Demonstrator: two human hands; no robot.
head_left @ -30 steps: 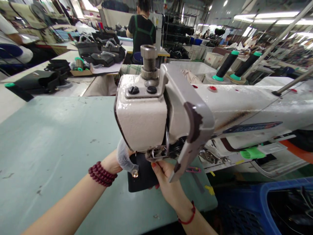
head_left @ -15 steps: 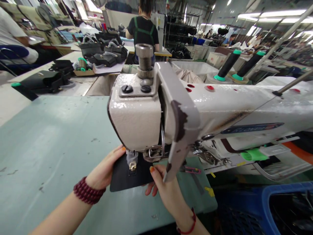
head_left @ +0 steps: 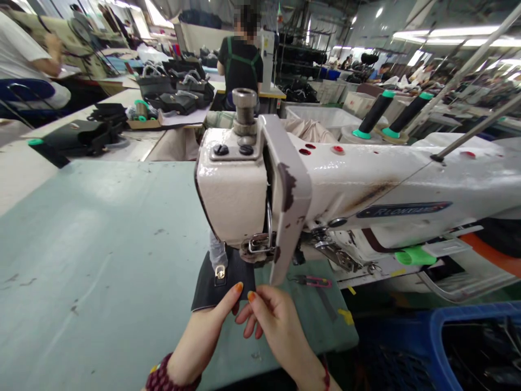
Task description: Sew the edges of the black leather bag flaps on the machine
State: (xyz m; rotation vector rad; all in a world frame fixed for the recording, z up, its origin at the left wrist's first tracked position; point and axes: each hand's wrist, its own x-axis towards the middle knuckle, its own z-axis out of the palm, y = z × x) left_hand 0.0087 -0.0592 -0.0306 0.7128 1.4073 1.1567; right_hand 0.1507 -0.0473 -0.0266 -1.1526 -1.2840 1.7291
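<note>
A black leather panel [head_left: 203, 290] with a gold-coloured clasp [head_left: 220, 272] lies beneath the head of the white sewing machine [head_left: 236, 190]. Clear plastic wrap [head_left: 218, 252] stands up from the clasp. My left hand [head_left: 207, 334] grips the panel's near edge, its thumb on top and fingers mostly hidden below. Close beside it, my right hand [head_left: 277, 320] pinches the near right corner with thumb and forefinger, the other fingers curled loosely. The machine's head covers the panel's far part.
Pink-handled thread snips [head_left: 317, 281] lie on the green tabletop [head_left: 101, 260] at right. A blue basket [head_left: 439, 331] stands below right. Black thread cones [head_left: 376, 115] rise behind the machine. Black bags [head_left: 175, 89] sit on the table beyond, near a person in an apron [head_left: 242, 65].
My left hand has moved from the panel's left side to its near edge, beside my right hand. The panel has turned a little, and the view has shifted slightly.
</note>
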